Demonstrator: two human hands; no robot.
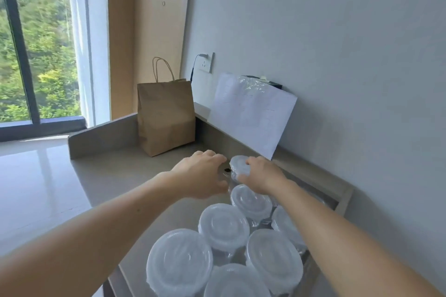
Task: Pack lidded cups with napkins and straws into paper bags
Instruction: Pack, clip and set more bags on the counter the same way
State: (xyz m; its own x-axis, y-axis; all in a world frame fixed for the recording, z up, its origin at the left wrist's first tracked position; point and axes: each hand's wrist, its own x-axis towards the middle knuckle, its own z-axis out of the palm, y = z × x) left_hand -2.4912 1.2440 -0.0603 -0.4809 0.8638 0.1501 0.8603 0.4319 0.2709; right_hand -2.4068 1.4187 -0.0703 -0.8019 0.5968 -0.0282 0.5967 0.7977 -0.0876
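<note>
Several clear plastic cups with translucent lids (224,224) stand clustered on the grey counter (115,171) in front of me. My right hand (261,176) grips the lid (237,164) of the farthest cup in the cluster. My left hand (202,173) curls around the left side of that same cup, whose body is mostly hidden behind both hands. A brown paper bag (166,116) with twisted handles stands upright at the back of the counter, apart from the cups. No napkins or straws are visible.
A white sheet of paper (251,113) leans against the wall on a raised ledge, with crinkled plastic and a dark object behind it. A wall socket (207,62) with a black cable sits above the bag. A window lies to the left.
</note>
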